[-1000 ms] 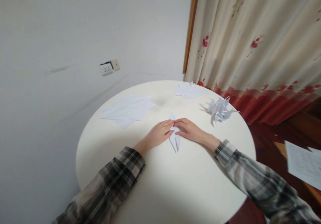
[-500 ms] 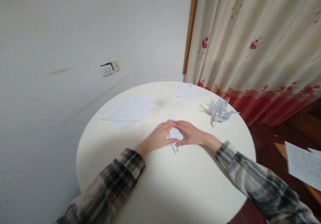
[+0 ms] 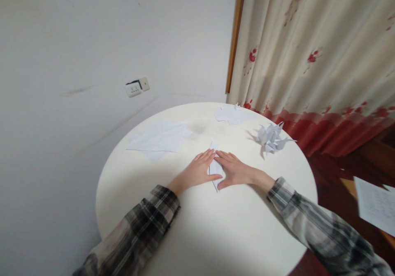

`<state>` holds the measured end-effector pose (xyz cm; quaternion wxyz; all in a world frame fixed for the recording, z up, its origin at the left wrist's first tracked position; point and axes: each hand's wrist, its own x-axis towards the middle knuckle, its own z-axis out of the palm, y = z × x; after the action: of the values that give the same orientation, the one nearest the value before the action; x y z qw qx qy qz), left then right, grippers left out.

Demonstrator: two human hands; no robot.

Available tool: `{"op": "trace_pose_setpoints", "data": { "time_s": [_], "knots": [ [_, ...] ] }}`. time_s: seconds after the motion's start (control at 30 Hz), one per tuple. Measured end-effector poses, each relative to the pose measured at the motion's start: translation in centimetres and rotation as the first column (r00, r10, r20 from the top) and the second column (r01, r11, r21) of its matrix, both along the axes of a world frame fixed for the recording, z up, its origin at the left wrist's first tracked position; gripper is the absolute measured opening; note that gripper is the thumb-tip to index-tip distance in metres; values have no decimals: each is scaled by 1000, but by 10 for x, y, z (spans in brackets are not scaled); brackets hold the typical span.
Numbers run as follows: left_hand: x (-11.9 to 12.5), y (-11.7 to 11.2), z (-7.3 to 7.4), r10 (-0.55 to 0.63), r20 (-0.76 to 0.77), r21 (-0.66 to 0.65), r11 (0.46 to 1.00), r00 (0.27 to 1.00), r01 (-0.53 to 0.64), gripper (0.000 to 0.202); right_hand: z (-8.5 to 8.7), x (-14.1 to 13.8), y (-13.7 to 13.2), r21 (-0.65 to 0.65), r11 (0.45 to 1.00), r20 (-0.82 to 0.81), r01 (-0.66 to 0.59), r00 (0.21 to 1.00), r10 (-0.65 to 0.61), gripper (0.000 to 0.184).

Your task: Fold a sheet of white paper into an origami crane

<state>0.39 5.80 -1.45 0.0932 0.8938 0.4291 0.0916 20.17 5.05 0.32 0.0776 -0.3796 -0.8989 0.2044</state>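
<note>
Plaid sleeves: soft cloth in black, grey and white checks, the left sleeve (image 3: 138,230) and the right sleeve (image 3: 321,222) both reaching in from the near edge.
Table (image 3: 197,237): round, smooth and white, with a dull sheen.
Left hand (image 3: 197,171): spread wide, thumb well apart from the fingers, fingertips and thumb laid on the folded paper.
Right hand (image 3: 237,171): also spread, curved along the paper's right side, fingertips at its upper part and thumb by its lower end.
Folded paper (image 3: 215,168): white, narrow and creased, pointed at the far tip, lying flat on the table between the two hands.
Written sheet (image 3: 375,204): flat, marked with faint lines, off the table to the right.
Loose sheets (image 3: 159,136): thin, white, overlapping, with angular corners, on the left.
Folded shapes (image 3: 271,138): a spiky white paper cluster, right.
Far papers (image 3: 230,114): flat, uneven outline, near the rim.
Curtain (image 3: 308,41): pleated cream fabric, red flowers, red hem.
Wall (image 3: 77,41): matte, pale, scuffed.
</note>
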Motion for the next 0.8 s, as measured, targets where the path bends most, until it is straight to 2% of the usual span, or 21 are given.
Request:
{"op": "trace_pose_setpoints", "data": {
  "time_s": [0.13, 0.27, 0.37, 0.47, 0.63, 0.8],
  "knots": [
    [0, 1, -1, -8, -16, -4, 1000, 1000, 8, 91, -4, 3, 4, 35, 999, -30, -15, 999, 16, 99],
    [-1, 0, -5, -33, -23, 8, 999, 999, 33, 88, -10, 5, 13, 151, 988, -170, 7, 985, 19, 62],
    [-3, -1, -6, -44, -28, 2, 999, 999, 44, 89, -11, 3, 16, 238, 971, -249, 13, 967, 48, 47],
    [-4, -2, -4, -52, -24, -10, 999, 998, 52, 89, -11, 2, 16, 259, 965, -236, 41, 971, 22, 46],
    [-5, -5, 2, -56, -34, -31, 998, 998, 55, 89, -14, 4, 19, 189, 978, -103, 90, 992, -71, 62],
    [-4, -6, 4, -49, -50, -50, 998, 998, 47, 91, -17, 4, 24, 185, 976, -81, 111, 992, -97, 54]
  ]
}}
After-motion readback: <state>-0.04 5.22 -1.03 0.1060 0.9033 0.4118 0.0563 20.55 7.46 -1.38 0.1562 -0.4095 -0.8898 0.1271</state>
